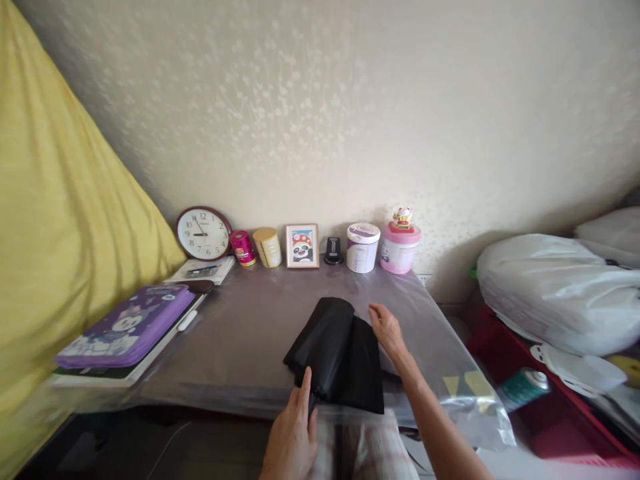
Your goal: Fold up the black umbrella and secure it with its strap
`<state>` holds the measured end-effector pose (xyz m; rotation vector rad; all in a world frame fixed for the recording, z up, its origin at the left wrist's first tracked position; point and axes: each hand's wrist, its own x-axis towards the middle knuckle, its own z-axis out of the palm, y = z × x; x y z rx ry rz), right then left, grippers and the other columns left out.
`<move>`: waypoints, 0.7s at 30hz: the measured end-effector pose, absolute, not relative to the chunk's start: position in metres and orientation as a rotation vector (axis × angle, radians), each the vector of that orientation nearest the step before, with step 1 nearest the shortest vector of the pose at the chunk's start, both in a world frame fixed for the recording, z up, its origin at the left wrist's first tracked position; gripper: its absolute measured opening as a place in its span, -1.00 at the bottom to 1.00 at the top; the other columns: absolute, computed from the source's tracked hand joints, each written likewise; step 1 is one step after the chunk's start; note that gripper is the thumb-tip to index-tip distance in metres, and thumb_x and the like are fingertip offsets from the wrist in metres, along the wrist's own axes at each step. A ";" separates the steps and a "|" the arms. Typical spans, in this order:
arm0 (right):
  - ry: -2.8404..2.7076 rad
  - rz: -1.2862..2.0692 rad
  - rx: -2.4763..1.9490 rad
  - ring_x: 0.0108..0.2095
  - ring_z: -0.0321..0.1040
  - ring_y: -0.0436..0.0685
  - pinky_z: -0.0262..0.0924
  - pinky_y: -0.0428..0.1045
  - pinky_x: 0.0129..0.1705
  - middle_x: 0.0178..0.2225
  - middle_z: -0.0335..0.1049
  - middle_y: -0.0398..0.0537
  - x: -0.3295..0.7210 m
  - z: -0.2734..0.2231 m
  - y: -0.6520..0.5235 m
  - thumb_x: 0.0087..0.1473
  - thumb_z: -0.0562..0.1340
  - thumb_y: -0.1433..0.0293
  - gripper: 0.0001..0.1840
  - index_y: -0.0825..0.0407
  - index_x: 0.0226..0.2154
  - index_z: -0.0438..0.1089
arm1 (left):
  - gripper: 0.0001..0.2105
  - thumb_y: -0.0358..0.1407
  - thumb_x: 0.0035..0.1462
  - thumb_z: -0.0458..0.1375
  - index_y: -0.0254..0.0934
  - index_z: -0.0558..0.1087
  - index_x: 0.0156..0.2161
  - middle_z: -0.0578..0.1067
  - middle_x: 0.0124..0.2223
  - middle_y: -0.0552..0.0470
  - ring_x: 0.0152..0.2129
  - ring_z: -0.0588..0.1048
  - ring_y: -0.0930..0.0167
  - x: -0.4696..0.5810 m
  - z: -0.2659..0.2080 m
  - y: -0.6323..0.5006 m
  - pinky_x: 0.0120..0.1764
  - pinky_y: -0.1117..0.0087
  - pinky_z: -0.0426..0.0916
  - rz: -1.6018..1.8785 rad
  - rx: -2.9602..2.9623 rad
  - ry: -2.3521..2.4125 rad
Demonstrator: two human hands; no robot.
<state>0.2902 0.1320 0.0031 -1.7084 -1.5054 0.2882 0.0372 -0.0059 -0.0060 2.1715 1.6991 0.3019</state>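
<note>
A black folding umbrella [325, 350] with loose, creased cloth panels lies across the front edge of the table. My left hand [295, 427] is closed around its dark lower end, the index finger stretched along the cloth. Most of what this hand grips is hidden by the fingers. My right hand [386, 329] is at the right edge of the black cloth, its fingers curled inward. Whether those fingers pinch the cloth is hidden. A bit of dark material shows under the right wrist.
A plastic-covered table [245, 333] carries a purple case [125, 327] on books at left. Along the wall stand a clock [203, 233], cans, a framed panda picture [303, 246], and tubs, one topped by a cat figurine [401, 219]. A red bin [560, 427] with bags is at right.
</note>
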 end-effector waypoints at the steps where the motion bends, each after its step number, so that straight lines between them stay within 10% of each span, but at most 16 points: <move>1: -1.474 0.309 -1.757 -0.21 0.33 0.17 0.16 0.06 -0.13 -0.24 0.39 0.09 0.300 0.000 0.123 0.07 -0.02 0.29 -0.61 0.17 -0.19 0.37 | -0.44 -0.36 0.19 -0.26 -0.39 -0.25 0.28 0.22 0.08 -0.21 -0.09 0.35 0.35 0.037 -0.007 -0.006 -0.12 0.41 0.25 0.325 2.176 1.697; 4: -1.451 0.418 -1.843 -0.38 0.36 0.14 0.19 0.03 -0.27 -0.43 0.41 0.00 0.316 -0.007 0.101 0.05 0.00 0.27 -0.65 0.10 -0.29 0.40 | -0.44 -0.36 0.19 -0.24 -0.37 -0.23 0.28 0.26 0.04 -0.20 -0.13 0.38 0.35 0.037 -0.008 -0.007 -0.14 0.40 0.27 0.366 2.165 1.700; 21: -2.064 0.041 -1.539 -0.09 0.23 0.08 0.07 0.05 0.06 -0.09 0.31 -0.05 0.286 -0.009 0.077 0.15 0.00 0.45 -0.73 0.07 -0.19 0.38 | -0.42 -0.33 0.10 -0.10 -0.44 -0.03 0.24 0.07 0.21 -0.08 0.13 0.13 0.44 0.018 0.007 0.011 0.15 0.39 -0.01 0.538 1.947 1.517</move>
